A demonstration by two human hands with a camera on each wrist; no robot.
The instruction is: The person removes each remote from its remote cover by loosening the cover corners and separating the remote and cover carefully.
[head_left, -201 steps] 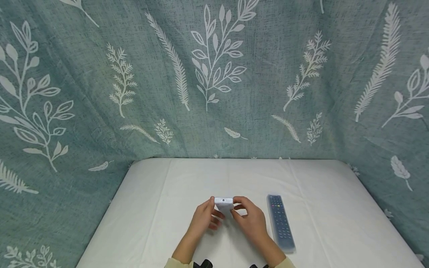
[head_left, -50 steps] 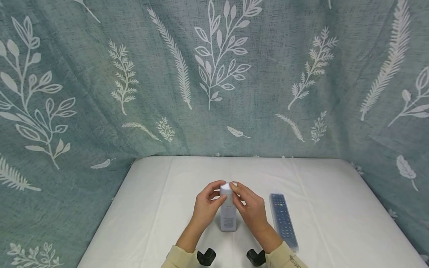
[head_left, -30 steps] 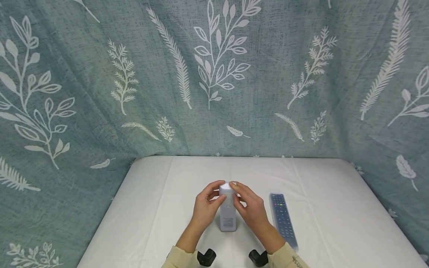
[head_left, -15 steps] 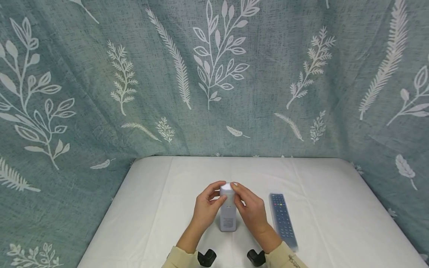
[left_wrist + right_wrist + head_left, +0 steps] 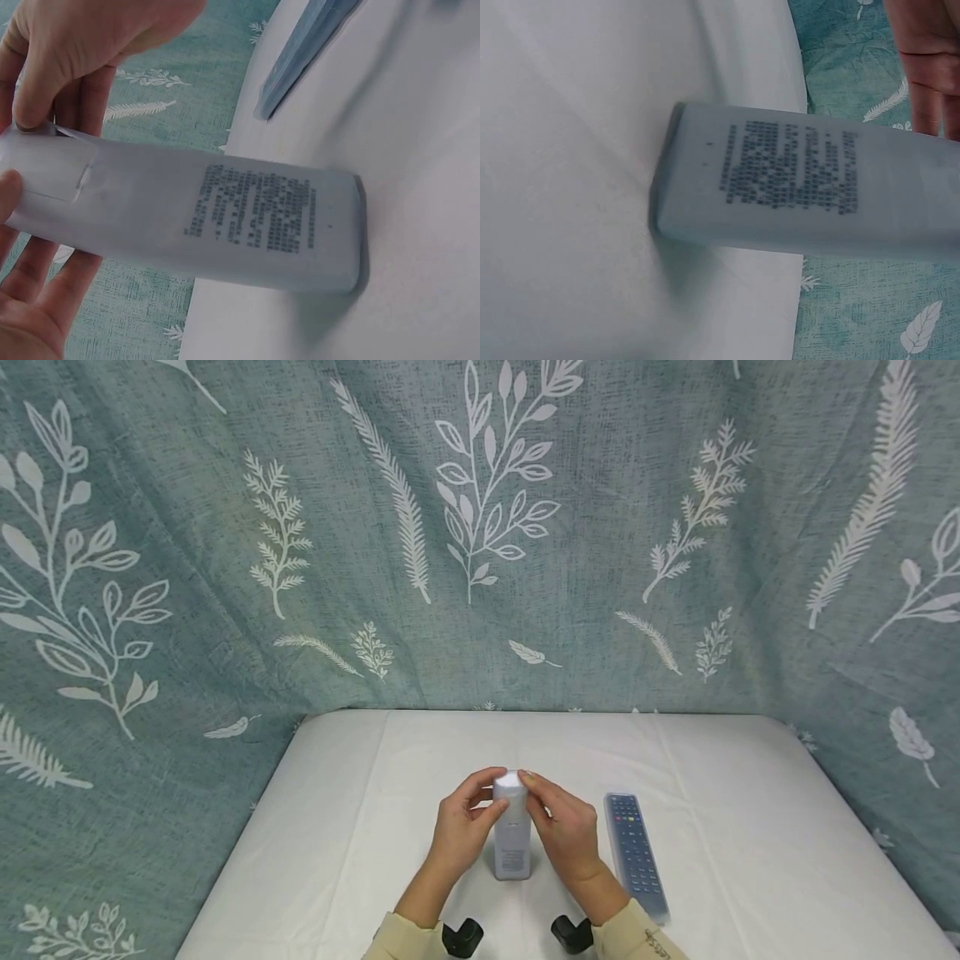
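A white remote control (image 5: 513, 835) stands tilted on its lower end on the table, its back with the printed label turned toward me. My left hand (image 5: 459, 827) grips its upper left side, the thumb lying on the back. My right hand (image 5: 566, 831) pinches the upper right corner, fingertips at the edge. In the left wrist view the battery cover (image 5: 49, 166) shows near the top of the remote, and the right thumb presses at its edge beside a small dark gap. The right wrist view shows the label and lower end; the fingers behind the remote are partly hidden.
A long blue-grey remote control (image 5: 636, 860) with rows of buttons, in a clear cover, lies to the right of my right forearm. White cloth covers the table (image 5: 360, 852). A green leaf-patterned curtain (image 5: 480, 568) hangs behind and at both sides.
Earlier the white remote was held with its end facing me; now its back faces me and its lower end is down. Over the last second only the right thumb shifts slightly.
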